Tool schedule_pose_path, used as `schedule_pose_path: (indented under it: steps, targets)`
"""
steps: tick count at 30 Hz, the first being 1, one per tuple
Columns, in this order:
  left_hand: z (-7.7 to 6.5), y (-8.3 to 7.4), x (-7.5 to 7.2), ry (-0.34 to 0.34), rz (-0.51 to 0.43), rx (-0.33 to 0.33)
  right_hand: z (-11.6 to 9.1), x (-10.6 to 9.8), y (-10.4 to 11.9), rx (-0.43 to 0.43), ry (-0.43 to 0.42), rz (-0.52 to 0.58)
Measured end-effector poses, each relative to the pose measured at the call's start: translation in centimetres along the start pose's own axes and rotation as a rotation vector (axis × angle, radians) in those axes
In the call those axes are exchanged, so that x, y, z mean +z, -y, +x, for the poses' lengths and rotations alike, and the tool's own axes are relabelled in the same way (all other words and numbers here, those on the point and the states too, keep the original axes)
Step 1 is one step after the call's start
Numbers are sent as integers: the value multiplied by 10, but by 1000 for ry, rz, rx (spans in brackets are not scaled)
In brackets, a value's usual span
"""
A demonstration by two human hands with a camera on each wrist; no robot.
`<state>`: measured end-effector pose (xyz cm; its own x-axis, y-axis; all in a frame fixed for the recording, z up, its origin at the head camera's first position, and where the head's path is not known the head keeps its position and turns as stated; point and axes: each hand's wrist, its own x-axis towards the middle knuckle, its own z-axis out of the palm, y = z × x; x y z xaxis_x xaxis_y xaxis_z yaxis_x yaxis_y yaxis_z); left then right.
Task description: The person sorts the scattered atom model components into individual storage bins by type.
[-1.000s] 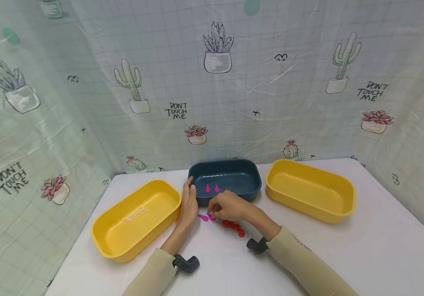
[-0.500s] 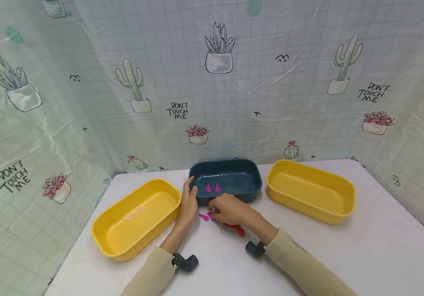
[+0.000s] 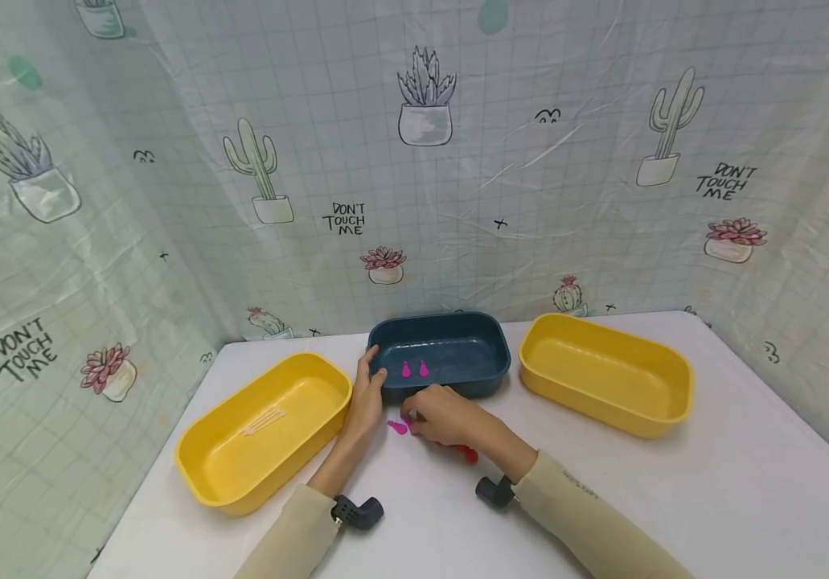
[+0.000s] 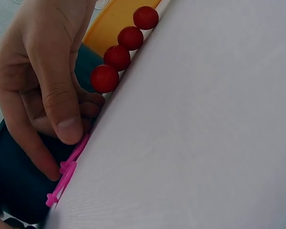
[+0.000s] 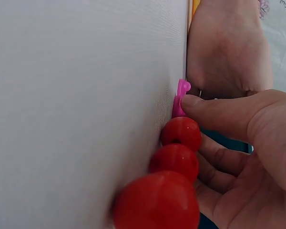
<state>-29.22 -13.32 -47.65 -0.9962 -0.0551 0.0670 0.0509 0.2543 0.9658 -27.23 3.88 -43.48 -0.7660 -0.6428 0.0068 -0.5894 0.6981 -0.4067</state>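
My right hand (image 3: 446, 414) is low over the table in front of the dark blue bin (image 3: 490, 384), thumb and index finger pinching a small pink pear-shaped plastic clip (image 5: 182, 88). A second pink clip (image 3: 397, 428) lies just left of those fingertips. Several round red beads (image 4: 117, 58) sit in a row under the right hand, mostly covered by it in the head view. My left hand (image 3: 366, 402) rests against the bin's left end, fingers fairly straight along the outside and thumb at the rim. Inside the bin two pink clips (image 3: 405, 369) lie side by side.
A yellow bin (image 3: 200, 474) at the left holds several thin pale sticks (image 3: 264, 420). Another yellow bin (image 3: 656, 422) stands at the right rear, beside the blue one. Behind the white table (image 3: 428, 523) hangs a cactus-print sheet (image 3: 486, 177).
My right hand has shifted slightly left and covers more of the red beads, its fingertips staying at the same pink clip. The left hand keeps its place at the blue bin.
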Motion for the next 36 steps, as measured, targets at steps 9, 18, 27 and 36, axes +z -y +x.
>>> schedule_pose_path:
  steps: [9, 18, 27, 36]
  targets:
    - [0, 1, -2, 12, -5, 11, 0, 1, -3, -2, -2, 24]
    - [1, 4, -2, 10, -7, 9, -1, -2, -5, 10, 16, 42]
    - [0, 1, -2, 4, -1, 18, 1, -5, -7, -24, -13, 62]
    - [-3, 1, -1, -7, 4, 9, 0, -4, -8, -33, -30, 106]
